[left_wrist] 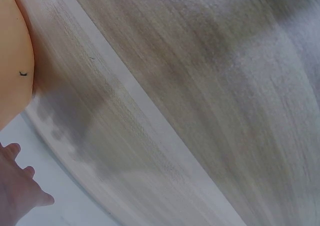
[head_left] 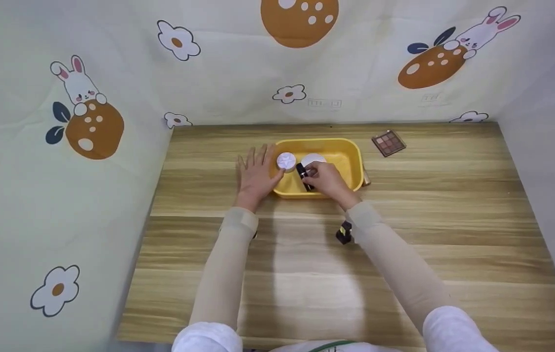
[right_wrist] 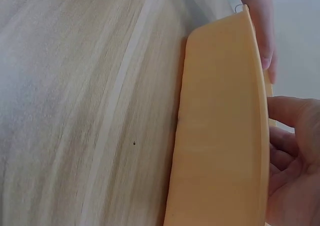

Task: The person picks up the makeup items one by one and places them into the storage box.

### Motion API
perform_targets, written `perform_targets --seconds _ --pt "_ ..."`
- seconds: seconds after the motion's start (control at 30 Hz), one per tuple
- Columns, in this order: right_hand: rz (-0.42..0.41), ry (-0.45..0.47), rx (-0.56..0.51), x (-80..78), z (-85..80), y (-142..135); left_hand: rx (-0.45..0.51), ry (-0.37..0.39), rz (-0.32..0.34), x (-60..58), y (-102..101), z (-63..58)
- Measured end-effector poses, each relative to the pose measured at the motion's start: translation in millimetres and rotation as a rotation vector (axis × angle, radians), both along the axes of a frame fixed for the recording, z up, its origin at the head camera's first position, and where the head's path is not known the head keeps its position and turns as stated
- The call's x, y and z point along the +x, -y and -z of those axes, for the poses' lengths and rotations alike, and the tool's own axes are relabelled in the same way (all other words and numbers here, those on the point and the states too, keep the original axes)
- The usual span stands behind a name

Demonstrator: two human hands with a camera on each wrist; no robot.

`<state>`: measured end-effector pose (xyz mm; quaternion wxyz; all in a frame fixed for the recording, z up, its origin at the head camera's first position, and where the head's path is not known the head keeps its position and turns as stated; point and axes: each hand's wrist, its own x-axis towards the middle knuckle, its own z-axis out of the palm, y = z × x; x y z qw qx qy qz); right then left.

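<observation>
A yellow plastic tub sits near the back of the wooden table. My right hand reaches over its front rim and pinches a black lipstick tube with a silvery band. Fingers spread, my left hand rests at the tub's left end, its thumb over the rim. Inside lie a round container with a star on its lid and a white round item, partly covered by my right hand. In the right wrist view, the tub wall hides the lipstick and part of my right hand.
An eyeshadow palette lies on the table behind and right of the tub. A small tan-gold tube is against the tub's right side. Patterned fabric hangs behind the table and at both sides.
</observation>
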<state>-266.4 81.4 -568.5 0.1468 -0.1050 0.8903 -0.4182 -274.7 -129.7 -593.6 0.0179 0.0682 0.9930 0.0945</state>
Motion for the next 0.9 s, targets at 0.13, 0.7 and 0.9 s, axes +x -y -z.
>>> perform_targets --seconds 0.13,0.7,0.9 --pt "-0.025 -0.008 0.037 0.4 3.4 6 0.008 0.003 -0.004 0.5 0 0.3" --pt "-0.061 0.081 0.084 -2.7 9.5 29 -0.016 -0.003 -0.008 1.2 0 -0.9" --pt "-0.076 0.074 0.140 -3.8 9.9 34 -0.003 -0.022 0.000 1.4 0 -1.2"
